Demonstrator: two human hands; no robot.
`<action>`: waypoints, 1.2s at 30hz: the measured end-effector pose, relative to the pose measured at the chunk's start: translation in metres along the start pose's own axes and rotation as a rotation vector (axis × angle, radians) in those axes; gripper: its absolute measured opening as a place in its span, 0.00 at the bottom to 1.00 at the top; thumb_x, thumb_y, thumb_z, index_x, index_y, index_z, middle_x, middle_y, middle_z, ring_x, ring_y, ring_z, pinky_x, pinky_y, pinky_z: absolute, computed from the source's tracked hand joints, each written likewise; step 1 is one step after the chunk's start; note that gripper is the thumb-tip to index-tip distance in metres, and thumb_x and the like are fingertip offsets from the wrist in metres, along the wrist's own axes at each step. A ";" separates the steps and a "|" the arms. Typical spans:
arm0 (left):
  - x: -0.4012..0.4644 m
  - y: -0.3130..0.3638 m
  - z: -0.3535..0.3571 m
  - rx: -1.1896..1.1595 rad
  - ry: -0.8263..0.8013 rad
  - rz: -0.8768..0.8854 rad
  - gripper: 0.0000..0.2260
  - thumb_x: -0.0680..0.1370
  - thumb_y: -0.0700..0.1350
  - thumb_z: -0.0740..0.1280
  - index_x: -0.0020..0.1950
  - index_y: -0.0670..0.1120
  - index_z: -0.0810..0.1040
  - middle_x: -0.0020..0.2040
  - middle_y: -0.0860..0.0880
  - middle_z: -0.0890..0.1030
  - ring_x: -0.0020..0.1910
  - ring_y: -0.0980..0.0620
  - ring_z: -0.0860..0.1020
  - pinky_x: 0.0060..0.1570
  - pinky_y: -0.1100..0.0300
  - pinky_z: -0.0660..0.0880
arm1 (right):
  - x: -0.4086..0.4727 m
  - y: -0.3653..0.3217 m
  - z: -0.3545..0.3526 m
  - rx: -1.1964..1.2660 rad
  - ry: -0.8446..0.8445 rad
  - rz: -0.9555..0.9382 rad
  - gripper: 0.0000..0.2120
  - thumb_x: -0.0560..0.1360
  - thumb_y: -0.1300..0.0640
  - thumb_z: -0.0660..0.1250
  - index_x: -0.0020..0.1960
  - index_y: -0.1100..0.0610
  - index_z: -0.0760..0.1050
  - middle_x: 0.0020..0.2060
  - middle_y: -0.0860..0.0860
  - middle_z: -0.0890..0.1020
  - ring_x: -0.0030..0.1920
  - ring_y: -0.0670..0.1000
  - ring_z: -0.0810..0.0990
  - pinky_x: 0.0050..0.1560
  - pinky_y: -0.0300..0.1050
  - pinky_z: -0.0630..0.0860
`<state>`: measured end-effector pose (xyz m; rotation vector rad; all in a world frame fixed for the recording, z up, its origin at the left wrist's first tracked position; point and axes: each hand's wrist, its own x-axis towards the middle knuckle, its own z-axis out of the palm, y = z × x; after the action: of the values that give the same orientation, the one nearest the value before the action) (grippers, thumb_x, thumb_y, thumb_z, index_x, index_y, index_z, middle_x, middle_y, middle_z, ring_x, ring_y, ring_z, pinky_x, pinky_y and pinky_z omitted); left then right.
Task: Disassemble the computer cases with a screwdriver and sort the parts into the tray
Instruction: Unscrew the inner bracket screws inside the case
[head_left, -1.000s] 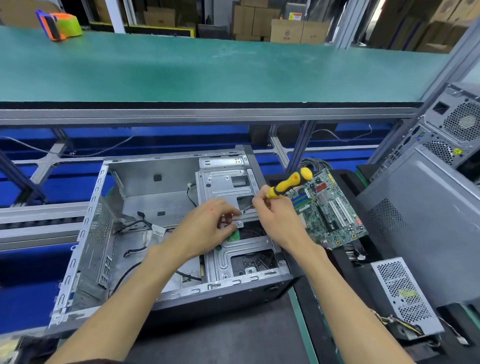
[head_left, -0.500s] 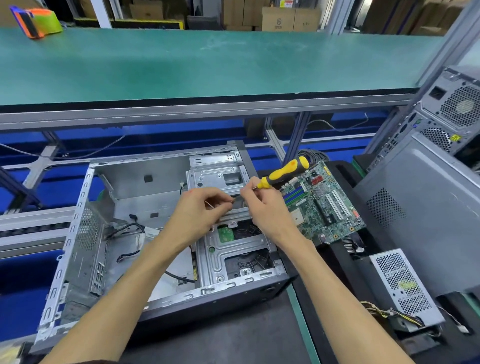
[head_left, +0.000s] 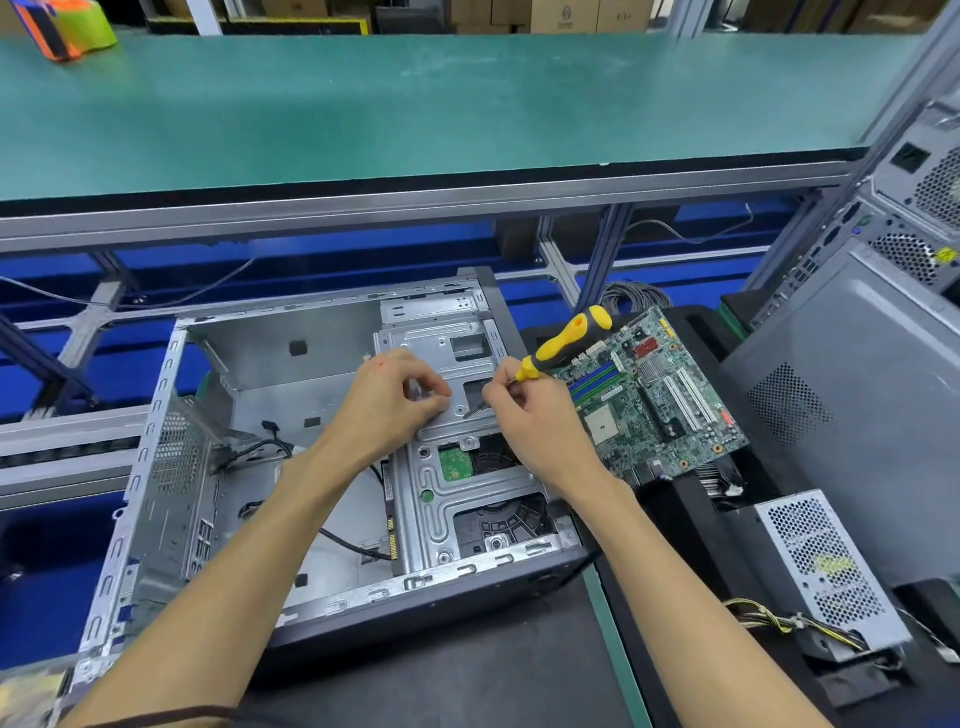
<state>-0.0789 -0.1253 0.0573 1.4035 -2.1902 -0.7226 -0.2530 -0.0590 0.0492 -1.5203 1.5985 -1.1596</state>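
Dark matting is covering the desk nearest the camera, and the open computer case is lying on it on its side. Over its drive cage, the left hand is pinching a small part, unclear which, while the right hand is gripping a yellow-handled screwdriver, tip down at the cage. Just right, a power supply and motherboard are sitting in a black tray. Beyond, a green shelf is carrying a tape dispenser.
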 end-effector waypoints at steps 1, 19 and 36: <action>0.001 0.000 0.000 0.009 -0.011 -0.002 0.03 0.74 0.44 0.75 0.43 0.52 0.84 0.42 0.57 0.76 0.39 0.60 0.71 0.40 0.67 0.65 | 0.000 0.000 0.000 0.003 -0.007 0.003 0.11 0.79 0.59 0.63 0.39 0.61 0.67 0.22 0.43 0.65 0.26 0.45 0.62 0.28 0.36 0.60; -0.026 0.014 -0.039 -0.416 0.035 0.081 0.07 0.80 0.42 0.68 0.56 0.47 0.84 0.45 0.52 0.86 0.46 0.55 0.84 0.49 0.63 0.79 | 0.004 -0.037 0.017 -0.320 -0.392 -0.042 0.14 0.83 0.50 0.59 0.45 0.58 0.73 0.37 0.59 0.82 0.40 0.59 0.81 0.47 0.61 0.79; -0.039 0.049 -0.067 -0.341 0.063 0.287 0.14 0.79 0.40 0.69 0.64 0.49 0.80 0.53 0.51 0.84 0.54 0.52 0.81 0.57 0.52 0.78 | 0.003 -0.050 0.019 -0.547 -0.448 -0.101 0.12 0.83 0.51 0.59 0.43 0.55 0.70 0.40 0.57 0.82 0.43 0.59 0.80 0.48 0.54 0.77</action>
<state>-0.0564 -0.0849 0.1370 0.9093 -2.0420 -0.8793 -0.2155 -0.0626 0.0868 -2.0462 1.5992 -0.3781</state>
